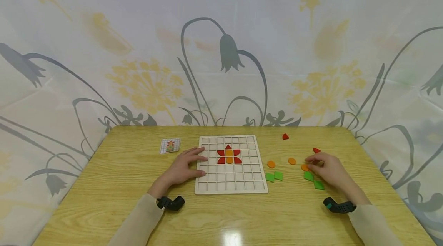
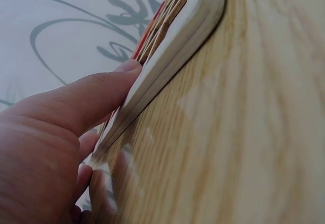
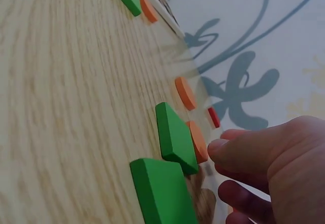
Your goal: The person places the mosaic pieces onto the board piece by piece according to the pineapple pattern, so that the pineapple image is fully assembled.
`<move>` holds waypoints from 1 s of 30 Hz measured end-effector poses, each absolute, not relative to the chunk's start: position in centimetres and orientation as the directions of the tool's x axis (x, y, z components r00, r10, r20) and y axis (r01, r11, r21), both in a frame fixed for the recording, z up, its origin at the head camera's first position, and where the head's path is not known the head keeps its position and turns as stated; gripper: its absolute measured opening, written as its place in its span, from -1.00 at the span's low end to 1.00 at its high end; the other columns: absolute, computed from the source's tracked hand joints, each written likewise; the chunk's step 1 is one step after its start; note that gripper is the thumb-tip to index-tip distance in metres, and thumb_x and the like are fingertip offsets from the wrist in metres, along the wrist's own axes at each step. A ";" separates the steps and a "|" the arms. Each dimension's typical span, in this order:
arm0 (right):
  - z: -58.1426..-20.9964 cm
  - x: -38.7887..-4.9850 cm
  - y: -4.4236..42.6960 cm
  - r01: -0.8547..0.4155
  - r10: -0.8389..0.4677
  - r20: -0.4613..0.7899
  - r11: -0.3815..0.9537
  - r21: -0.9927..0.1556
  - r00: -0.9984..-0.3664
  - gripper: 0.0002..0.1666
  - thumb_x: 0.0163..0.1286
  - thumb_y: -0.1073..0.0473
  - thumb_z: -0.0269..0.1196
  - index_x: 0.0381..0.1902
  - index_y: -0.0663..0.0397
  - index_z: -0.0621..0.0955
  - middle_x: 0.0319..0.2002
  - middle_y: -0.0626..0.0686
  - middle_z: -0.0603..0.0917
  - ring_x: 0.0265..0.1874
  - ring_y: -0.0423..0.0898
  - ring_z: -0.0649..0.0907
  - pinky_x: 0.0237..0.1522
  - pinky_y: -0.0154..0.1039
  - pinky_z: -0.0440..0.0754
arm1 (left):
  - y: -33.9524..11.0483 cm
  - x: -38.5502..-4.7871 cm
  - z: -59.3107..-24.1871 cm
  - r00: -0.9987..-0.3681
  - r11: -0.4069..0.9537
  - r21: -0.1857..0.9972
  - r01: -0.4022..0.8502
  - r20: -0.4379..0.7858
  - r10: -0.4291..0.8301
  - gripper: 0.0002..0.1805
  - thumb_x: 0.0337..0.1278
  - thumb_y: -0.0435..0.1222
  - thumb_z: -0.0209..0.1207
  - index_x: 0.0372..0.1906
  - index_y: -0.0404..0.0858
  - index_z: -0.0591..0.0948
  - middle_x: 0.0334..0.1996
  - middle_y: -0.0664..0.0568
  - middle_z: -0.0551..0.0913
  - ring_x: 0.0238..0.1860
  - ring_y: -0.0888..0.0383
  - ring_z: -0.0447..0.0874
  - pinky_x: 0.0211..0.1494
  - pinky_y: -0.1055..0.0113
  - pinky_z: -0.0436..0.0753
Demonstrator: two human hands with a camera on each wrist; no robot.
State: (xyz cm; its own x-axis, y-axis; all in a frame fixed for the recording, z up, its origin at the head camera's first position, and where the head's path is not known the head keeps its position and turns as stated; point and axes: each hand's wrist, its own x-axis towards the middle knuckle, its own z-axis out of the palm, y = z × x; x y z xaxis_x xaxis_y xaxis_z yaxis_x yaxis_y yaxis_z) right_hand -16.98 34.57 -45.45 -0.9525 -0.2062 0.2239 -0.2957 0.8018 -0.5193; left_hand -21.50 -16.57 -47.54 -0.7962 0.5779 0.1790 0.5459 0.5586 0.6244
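Red, orange pieces (image 1: 229, 153) in gridded board (image 1: 238, 177)

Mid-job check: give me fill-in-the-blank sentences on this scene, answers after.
In the head view, the left hand touches the ____ edge of the grid board.
The loose squares are coloured ____.
The topmost piece on the board is a red ____.
Loose orange discs in view number ____.
Missing words: left; green; triangle; three.

Two hands (image 1: 181, 168), one board (image 1: 238, 177); green squares (image 1: 308, 176) — four
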 end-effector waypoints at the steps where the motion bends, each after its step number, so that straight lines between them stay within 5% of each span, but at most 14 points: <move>1: -45.4 -16.7 34.7 -0.296 -0.208 0.221 0.799 -0.524 -0.953 -0.83 0.27 0.35 0.38 -0.16 0.17 0.74 -0.23 0.06 0.72 -0.36 -0.10 0.63 -0.37 -0.27 0.59 | -16.6 -21.5 -47.6 -0.797 0.559 0.626 0.544 0.178 0.577 -0.52 0.19 -0.06 0.35 0.17 -0.15 0.67 0.47 -0.07 0.30 0.49 -0.21 0.09 0.41 -0.31 0.11; 9: -45.1 -14.7 35.7 -0.317 -0.216 0.248 0.797 -0.514 -0.944 -0.85 0.29 0.28 0.40 -0.17 0.08 0.75 -0.26 -0.07 0.70 -0.37 -0.33 0.58 -0.39 -0.32 0.58 | -16.6 -21.6 -47.6 -0.799 0.561 0.625 0.543 0.178 0.575 -0.51 0.19 -0.06 0.35 0.19 -0.15 0.66 0.48 -0.06 0.28 0.50 -0.20 0.08 0.41 -0.31 0.09; 23: -45.7 -12.2 38.1 -0.307 -0.298 0.115 0.750 -0.587 -0.948 -0.75 0.23 0.11 0.46 -0.11 -0.10 0.74 -0.06 -0.02 0.66 -0.12 -0.38 0.53 -0.23 -0.35 0.53 | -16.5 -21.5 -47.5 -0.803 0.566 0.629 0.533 0.167 0.572 -0.52 0.19 -0.07 0.35 0.18 -0.16 0.67 0.47 -0.08 0.31 0.50 -0.21 0.08 0.42 -0.31 0.07; 30: -46.1 -12.3 38.1 -0.340 -0.310 0.158 0.721 -0.603 -0.938 -0.74 0.15 0.18 0.51 -0.20 -0.14 0.71 -0.09 -0.03 0.65 -0.11 -0.41 0.52 -0.20 -0.44 0.49 | -16.5 -21.5 -47.5 -0.801 0.566 0.626 0.537 0.167 0.575 -0.51 0.19 -0.06 0.35 0.18 -0.16 0.66 0.47 -0.08 0.30 0.50 -0.22 0.09 0.41 -0.32 0.08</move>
